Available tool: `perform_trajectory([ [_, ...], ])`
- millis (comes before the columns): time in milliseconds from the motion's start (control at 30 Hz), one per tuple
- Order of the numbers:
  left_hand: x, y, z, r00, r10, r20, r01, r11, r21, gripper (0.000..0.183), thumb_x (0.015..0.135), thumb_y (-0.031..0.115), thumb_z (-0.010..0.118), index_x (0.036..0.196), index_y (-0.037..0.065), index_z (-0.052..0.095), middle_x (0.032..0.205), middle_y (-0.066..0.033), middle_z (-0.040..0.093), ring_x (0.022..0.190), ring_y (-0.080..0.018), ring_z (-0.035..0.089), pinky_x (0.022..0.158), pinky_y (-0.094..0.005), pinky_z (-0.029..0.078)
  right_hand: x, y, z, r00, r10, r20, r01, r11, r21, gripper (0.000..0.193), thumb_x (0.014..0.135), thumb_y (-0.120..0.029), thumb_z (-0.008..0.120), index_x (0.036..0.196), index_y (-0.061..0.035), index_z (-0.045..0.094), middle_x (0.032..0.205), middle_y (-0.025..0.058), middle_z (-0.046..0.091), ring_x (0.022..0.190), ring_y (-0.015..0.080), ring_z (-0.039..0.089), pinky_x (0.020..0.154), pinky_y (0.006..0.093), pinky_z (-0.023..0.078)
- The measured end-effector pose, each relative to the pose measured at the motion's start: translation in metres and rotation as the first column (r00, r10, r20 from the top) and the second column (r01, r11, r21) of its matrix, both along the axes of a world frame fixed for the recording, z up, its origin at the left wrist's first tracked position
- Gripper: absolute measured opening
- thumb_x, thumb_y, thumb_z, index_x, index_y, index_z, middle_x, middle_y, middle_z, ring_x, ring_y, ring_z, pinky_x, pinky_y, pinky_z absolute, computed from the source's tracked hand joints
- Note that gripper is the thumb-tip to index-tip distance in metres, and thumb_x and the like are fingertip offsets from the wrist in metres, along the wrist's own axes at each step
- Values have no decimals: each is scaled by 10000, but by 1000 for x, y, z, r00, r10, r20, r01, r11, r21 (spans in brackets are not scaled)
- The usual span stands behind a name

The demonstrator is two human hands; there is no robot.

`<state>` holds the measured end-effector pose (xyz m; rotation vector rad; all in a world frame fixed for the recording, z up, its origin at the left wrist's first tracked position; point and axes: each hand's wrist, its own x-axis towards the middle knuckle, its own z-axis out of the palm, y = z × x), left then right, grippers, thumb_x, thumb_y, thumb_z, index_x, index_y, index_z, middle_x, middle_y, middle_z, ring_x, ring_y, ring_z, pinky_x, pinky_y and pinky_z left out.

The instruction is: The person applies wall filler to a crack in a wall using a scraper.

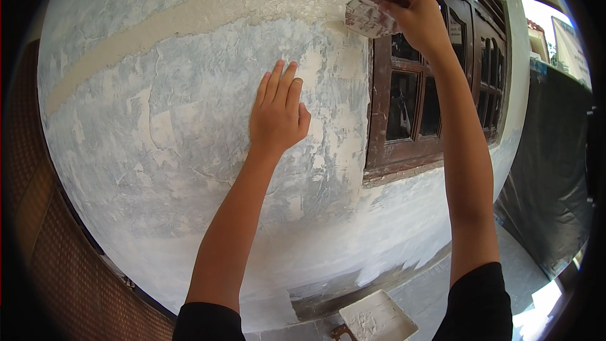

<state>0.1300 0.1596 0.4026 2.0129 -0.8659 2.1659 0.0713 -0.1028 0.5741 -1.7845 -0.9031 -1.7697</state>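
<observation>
- The flat, plaster-caked scraper blade is high up on the wall, right where the pale band meets the window frame.
- The right hand is raised up high and its fingers are curled tight around the back of the blade, pinching it.
- The blade's edge touches the wall at the end of the long strip of cream, wet-looking plaster. This strip runs across the wall from low on the left to high on the right.
- The left hand lies flat on the wall, lower down and to the left of the blade. Its fingers are straight and close together, pointing up, and it holds nothing.
- The rough wall with patchy blue-grey and white paint fills most of the view. It has many small cream patches on it.
- The dark brown wooden window frame with small glass panes sits just to the right of the blade. The right arm crosses in front of it.
- Down on the floor, near the foot of the wall, lies a flat square board smeared with white plaster.
- A dark sheet hangs at the far right, well apart from both hands.
- Both arms come up from black sleeves at the bottom edge.
</observation>
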Motion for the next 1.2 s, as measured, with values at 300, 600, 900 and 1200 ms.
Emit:
perform_trajectory([
  [300, 0, 2, -2, 1000, 4, 7, -4, 1000, -5, 420, 794, 117, 587, 1199, 5, 584, 1464, -176, 501, 1425, -356, 397, 1179, -504, 309, 20, 27, 79, 928, 103, -358, -197, 951, -237, 163, 834, 2, 618, 955, 57, 711, 818, 72, 700, 764, 149, 613, 735, 311, 507],
  [600, 0, 2, -2, 1000, 8, 14, -8, 1000, 1, 411, 794, 120, 585, 1186, -1, 596, 1464, -174, 501, 1425, -355, 398, 1178, -502, 313, 28, 44, 84, 941, -47, -334, -7, 987, -160, 176, 827, 3, 621, 965, 69, 705, 815, 74, 698, 769, 157, 614, 741, 322, 511],
  [900, 1, 1, -2, 1000, 23, 11, -23, 1000, -2, 411, 790, 120, 587, 1182, -3, 592, 1467, -181, 499, 1425, -358, 398, 1180, -505, 309, 37, 40, 79, 944, -41, -328, -36, 973, -226, 206, 785, 10, 601, 953, 74, 703, 772, 86, 682, 739, 160, 616, 675, 332, 511],
  [1200, -1, 1, -1, 998, 48, 26, -48, 999, -8, 375, 815, 145, 566, 1154, -3, 624, 1448, -168, 522, 1415, -336, 419, 1173, -477, 330, 43, 30, 84, 933, 69, -353, -153, 964, -216, 182, 804, -13, 615, 946, 56, 707, 800, 81, 688, 759, 170, 614, 712, 335, 508],
])
